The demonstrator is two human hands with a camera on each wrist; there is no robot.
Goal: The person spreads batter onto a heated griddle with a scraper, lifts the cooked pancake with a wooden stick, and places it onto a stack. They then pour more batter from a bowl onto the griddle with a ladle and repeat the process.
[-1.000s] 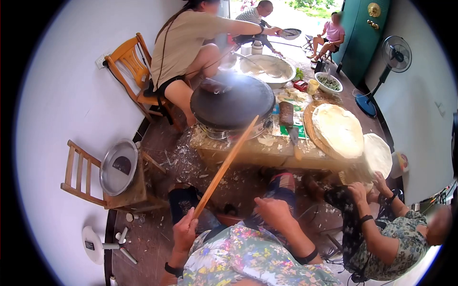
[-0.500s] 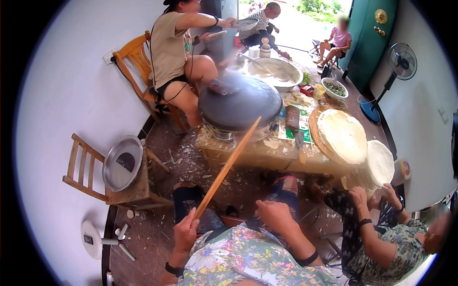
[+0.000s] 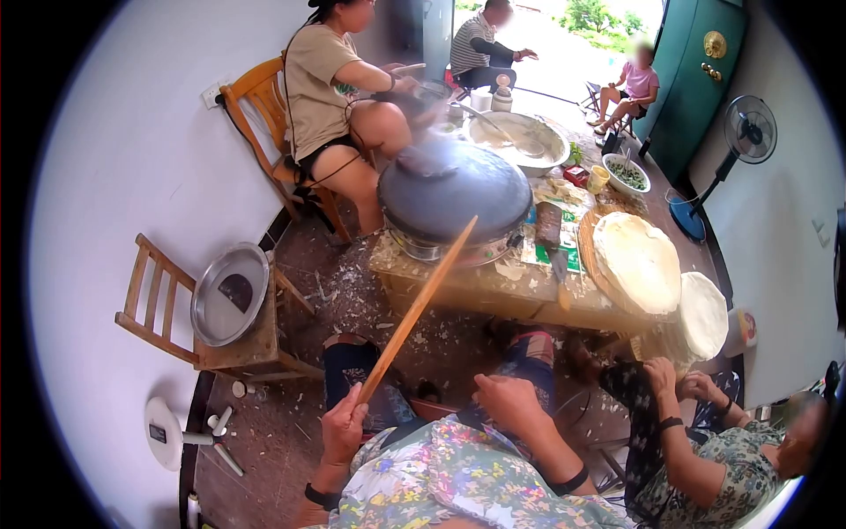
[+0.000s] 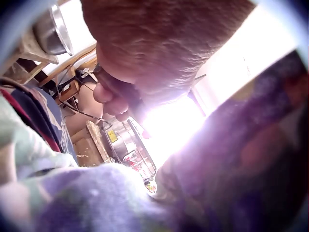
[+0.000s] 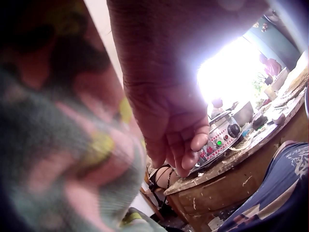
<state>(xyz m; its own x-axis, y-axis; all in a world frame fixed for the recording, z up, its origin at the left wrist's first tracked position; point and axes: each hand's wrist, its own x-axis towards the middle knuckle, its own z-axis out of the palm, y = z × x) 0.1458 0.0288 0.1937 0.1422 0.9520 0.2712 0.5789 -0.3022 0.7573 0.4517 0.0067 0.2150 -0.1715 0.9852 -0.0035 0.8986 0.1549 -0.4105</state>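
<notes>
My left hand [image 3: 342, 428] grips the lower end of a long, flat wooden stick [image 3: 412, 322] with a pointed tip. The stick slants up and away, its tip overlapping the near edge of a round black griddle [image 3: 476, 198] in the head view. Steam rises from the griddle, and a dark flat object [image 3: 426, 162] lies at its far left. Above my lap, my right hand [image 3: 511, 401] holds nothing, its fingers loosely curled. The right wrist view shows those fingers [image 5: 176, 147] hanging in front of the griddle's control panel [image 5: 219, 142].
Pale thin flatbreads [image 3: 636, 264] are piled right of the griddle, near a wooden-handled scraper [image 3: 560, 275]. Behind stands a batter basin [image 3: 557, 145] with a ladle. One person sits beyond the griddle, another close at my right. A chair with a metal basin [image 3: 207, 309] stands left.
The head view has shifted, so the table sits slightly farther right and lower. The person beyond the griddle has drawn the outstretched dish back toward the lap. My hands and the stick stay put.
</notes>
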